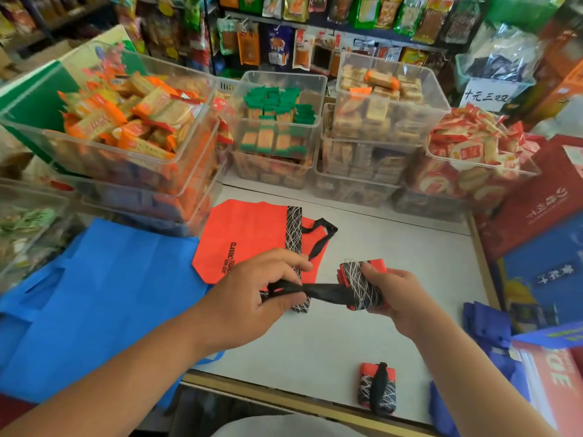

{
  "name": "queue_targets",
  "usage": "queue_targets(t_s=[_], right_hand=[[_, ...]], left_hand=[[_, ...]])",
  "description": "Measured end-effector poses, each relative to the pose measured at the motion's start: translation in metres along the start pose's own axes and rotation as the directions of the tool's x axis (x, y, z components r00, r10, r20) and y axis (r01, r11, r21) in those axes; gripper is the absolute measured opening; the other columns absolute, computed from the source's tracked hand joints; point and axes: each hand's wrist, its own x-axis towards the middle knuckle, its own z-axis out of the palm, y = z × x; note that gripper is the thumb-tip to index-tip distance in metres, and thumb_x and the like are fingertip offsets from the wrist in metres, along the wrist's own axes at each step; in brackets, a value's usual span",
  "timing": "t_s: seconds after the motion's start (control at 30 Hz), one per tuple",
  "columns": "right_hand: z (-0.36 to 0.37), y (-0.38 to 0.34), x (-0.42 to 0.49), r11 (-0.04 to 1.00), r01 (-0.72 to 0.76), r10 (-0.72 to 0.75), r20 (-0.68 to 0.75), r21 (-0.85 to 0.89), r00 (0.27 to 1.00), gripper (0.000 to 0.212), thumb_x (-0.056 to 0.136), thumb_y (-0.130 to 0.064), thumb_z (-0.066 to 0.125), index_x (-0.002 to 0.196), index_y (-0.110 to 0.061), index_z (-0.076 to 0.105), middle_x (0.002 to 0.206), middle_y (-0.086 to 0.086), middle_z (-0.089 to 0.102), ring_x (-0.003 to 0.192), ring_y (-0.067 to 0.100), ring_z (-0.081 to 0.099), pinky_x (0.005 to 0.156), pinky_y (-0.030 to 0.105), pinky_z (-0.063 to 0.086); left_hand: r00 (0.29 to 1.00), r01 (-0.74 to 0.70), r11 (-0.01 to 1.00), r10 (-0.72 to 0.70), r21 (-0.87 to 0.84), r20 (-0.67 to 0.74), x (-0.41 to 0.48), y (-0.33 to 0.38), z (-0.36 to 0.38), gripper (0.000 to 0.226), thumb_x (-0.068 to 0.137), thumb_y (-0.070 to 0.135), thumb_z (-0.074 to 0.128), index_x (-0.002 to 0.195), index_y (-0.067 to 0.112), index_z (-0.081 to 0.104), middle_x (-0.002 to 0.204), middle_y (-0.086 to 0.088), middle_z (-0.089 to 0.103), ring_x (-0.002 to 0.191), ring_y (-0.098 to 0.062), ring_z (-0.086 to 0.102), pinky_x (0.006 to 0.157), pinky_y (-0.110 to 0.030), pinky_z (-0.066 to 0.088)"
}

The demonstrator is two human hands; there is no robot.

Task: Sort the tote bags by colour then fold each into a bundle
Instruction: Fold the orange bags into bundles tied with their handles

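My right hand (399,298) grips a rolled orange-red tote bundle (362,283) with a black scribble-patterned band, held above the white counter. My left hand (262,294) pinches that bundle's black handle strap (325,291), stretched taut between both hands. Behind my left hand an unfolded orange-red tote (249,234) lies flat on the counter. A finished orange-red bundle (377,387), tied with its black strap, sits near the counter's front edge. A large blue tote (104,285) lies spread out at the left. Folded blue bags (487,329) rest at the right.
Clear plastic bins of wrapped snacks (277,127) line the back of the white counter (331,342). Red and blue gift boxes (536,216) stand along the right side. Hanging snack packets fill the rear wall. A wooden rim edges the counter's front and right.
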Motion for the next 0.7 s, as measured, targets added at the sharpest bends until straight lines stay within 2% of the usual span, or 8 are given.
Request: queue_targets(t_s=[0.07, 0.13, 0.23, 0.37, 0.47, 0.57, 0.63, 0.7], right_hand=[[0.001, 0.007, -0.003, 0.998, -0.065, 0.065, 0.025, 0.017, 0.998, 0.029, 0.096, -0.030, 0.071, 0.107, -0.002, 0.070, 0.085, 0.010, 0.074, 0.074, 0.024, 0.067, 0.064, 0.035, 0.056], [0.004, 0.013, -0.006, 0.996, -0.084, 0.082, 0.055, 0.030, 0.995, 0.030, 0.098, -0.030, 0.069, 0.107, -0.002, 0.070, 0.084, 0.010, 0.073, 0.073, 0.023, 0.066, 0.063, 0.034, 0.054], [0.005, 0.017, -0.010, 0.995, -0.045, 0.035, 0.109, 0.090, 0.993, 0.029, 0.100, -0.030, 0.065, 0.110, -0.004, 0.070, 0.090, 0.012, 0.076, 0.078, 0.025, 0.069, 0.069, 0.038, 0.056], [0.007, 0.032, -0.010, 0.987, 0.101, -0.110, 0.067, 0.124, 0.992, 0.021, 0.099, -0.021, 0.066, 0.112, -0.005, 0.070, 0.102, 0.019, 0.077, 0.097, 0.041, 0.073, 0.093, 0.058, 0.057], [0.008, 0.065, 0.004, 0.994, 0.065, -0.063, -0.022, 0.090, 0.998, 0.019, 0.095, -0.021, 0.073, 0.105, -0.005, 0.068, 0.101, 0.023, 0.075, 0.097, 0.045, 0.072, 0.095, 0.062, 0.055], [0.014, 0.109, 0.024, 0.997, -0.054, 0.057, -0.055, 0.055, 0.997, 0.023, 0.093, -0.022, 0.075, 0.093, -0.005, 0.059, 0.093, 0.025, 0.071, 0.080, 0.036, 0.069, 0.081, 0.052, 0.057], [0.026, 0.137, 0.039, 0.992, -0.080, 0.068, -0.133, -0.094, 0.989, 0.022, 0.094, -0.025, 0.073, 0.091, -0.008, 0.059, 0.092, 0.016, 0.072, 0.078, 0.033, 0.069, 0.072, 0.040, 0.056], [0.042, 0.159, 0.054, 0.961, -0.090, 0.043, -0.181, -0.260, 0.983, 0.021, 0.097, -0.029, 0.068, 0.098, -0.009, 0.059, 0.093, 0.012, 0.069, 0.079, 0.026, 0.066, 0.071, 0.036, 0.054]], left_hand=[[0.993, 0.104, 0.963, -0.113, -0.248, -0.021, 0.000, 0.014, 0.004, 0.005, 0.097, 0.017, 0.068, 0.101, 0.018, 0.072, 0.113, 0.004, 0.076, 0.117, -0.015, 0.068, 0.096, -0.030, 0.053], [0.967, 0.170, 0.897, -0.231, -0.409, -0.104, 0.004, 0.021, 0.011, 0.006, 0.101, 0.023, 0.063, 0.096, 0.024, 0.067, 0.084, -0.006, 0.077, 0.089, -0.038, 0.074, 0.083, -0.047, 0.058], [0.833, 0.349, 0.823, -0.491, -0.448, -0.254, 0.017, 0.002, 0.022, 0.013, 0.106, 0.022, 0.055, 0.096, 0.016, 0.060, 0.055, -0.013, 0.061, 0.060, -0.034, 0.067, 0.075, -0.050, 0.060], [0.594, 0.649, 0.547, -0.798, -0.529, -0.096, 0.022, -0.055, 0.038, 0.019, 0.106, 0.022, 0.055, 0.094, 0.008, 0.059, 0.053, -0.004, 0.053, 0.047, -0.018, 0.057, 0.079, -0.056, 0.060], [0.476, 0.725, 0.422, -0.878, -0.544, -0.047, 0.022, -0.085, 0.055, 0.019, 0.105, 0.019, 0.055, 0.092, 0.006, 0.060, 0.057, -0.004, 0.054, 0.043, -0.014, 0.052, 0.068, -0.041, 0.060], [0.402, 0.799, 0.382, -0.914, -0.465, -0.058, 0.017, -0.112, 0.076, 0.016, 0.103, 0.016, 0.054, 0.092, 0.006, 0.058, 0.069, -0.010, 0.057, 0.040, -0.014, 0.054, 0.058, -0.033, 0.056], [0.334, 0.836, 0.312, -0.942, -0.452, -0.031, 0.010, -0.131, 0.091, 0.015, 0.103, 0.014, 0.052, 0.101, 0.003, 0.060, 0.084, -0.018, 0.065, 0.039, -0.017, 0.057, 0.057, -0.033, 0.056], [0.276, 0.854, 0.257, -0.961, -0.452, -0.026, 0.004, -0.146, 0.103, 0.016, 0.104, 0.015, 0.051, 0.106, 0.003, 0.061, 0.096, -0.020, 0.067, 0.041, -0.021, 0.062, 0.056, -0.034, 0.059]])
